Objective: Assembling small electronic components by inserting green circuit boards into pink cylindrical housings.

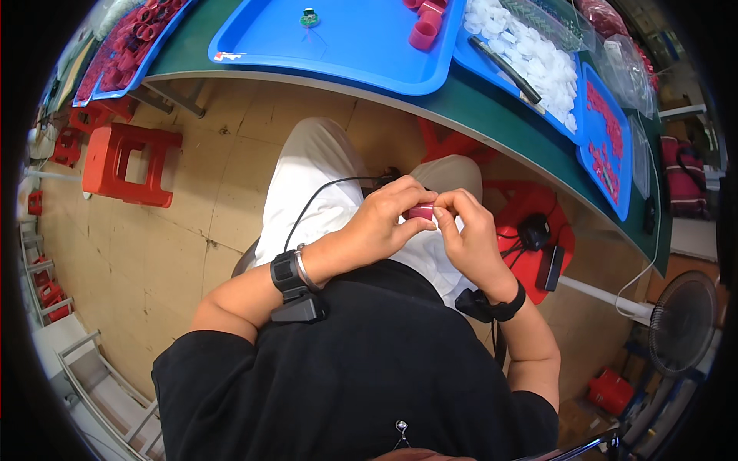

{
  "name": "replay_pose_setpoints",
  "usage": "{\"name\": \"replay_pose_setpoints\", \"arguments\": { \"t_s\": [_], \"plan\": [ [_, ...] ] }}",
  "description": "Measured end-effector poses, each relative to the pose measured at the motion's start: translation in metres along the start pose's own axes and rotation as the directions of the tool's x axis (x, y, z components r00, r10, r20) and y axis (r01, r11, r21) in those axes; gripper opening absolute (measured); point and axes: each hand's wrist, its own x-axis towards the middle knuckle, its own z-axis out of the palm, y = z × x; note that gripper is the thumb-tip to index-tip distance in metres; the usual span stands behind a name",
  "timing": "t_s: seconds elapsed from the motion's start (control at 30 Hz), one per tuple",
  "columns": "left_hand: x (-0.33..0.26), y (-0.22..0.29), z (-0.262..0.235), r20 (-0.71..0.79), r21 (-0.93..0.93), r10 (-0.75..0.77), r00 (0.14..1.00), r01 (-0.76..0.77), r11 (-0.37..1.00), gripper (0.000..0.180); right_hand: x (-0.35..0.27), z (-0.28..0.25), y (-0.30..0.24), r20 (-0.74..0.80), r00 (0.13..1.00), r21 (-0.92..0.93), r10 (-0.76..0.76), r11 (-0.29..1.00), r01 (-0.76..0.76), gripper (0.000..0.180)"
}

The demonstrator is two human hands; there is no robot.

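Observation:
Over my lap, my left hand (384,219) is closed around a small dark pink plastic cylinder (420,212), thumb below and fingers above it. My right hand (470,234) meets it at its right end, thumb and forefinger pinched together there. Whether a smaller part sits between those right fingertips is hidden. On the table ahead, a blue tray (269,54) carries a small green circuit board (309,18) with thin wires and several pink cylinders (424,31) of the same kind.
Further right, one blue tray holds white disc-like pieces (530,58) with a black pen (505,71) across them; another holds small pink pieces (603,146). Pink rings (134,42) fill a tray at far left. Red stools (127,165) and a fan (682,323) stand around me.

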Motion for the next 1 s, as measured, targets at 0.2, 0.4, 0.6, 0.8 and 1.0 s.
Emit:
{"name": "replay_pose_setpoints", "arguments": {
  "t_s": [0.2,0.4,0.6,0.8,1.0],
  "plan": [
    [0.005,0.005,-0.008,0.073,0.048,0.016,0.997,-0.02,0.999,0.033,-0.008,0.002,0.012,0.231,0.894,0.565,0.385,0.695,-0.445,0.01],
    [0.009,0.003,-0.007,0.072,0.157,0.08,0.994,-0.091,0.983,0.042,-0.007,-0.007,0.031,0.492,0.761,0.695,0.423,0.336,-0.636,0.019],
    [0.007,0.001,-0.004,0.054,0.109,0.003,0.999,-0.009,0.994,0.049,-0.008,-0.001,0.02,0.414,0.824,0.773,0.386,0.33,-0.542,0.032],
    [0.007,0.012,-0.007,0.085,-0.208,-0.109,0.99,0.124,0.97,0.038,-0.016,-0.004,0.038,0.435,0.865,0.882,0.251,0.074,-0.465,0.037],
    [0.001,-0.001,0.004,0.088,-0.229,-0.232,0.969,0.247,0.942,0.032,-0.019,0.006,0.035,0.384,0.881,0.872,0.278,0.206,-0.445,0.036]
  ]
}}
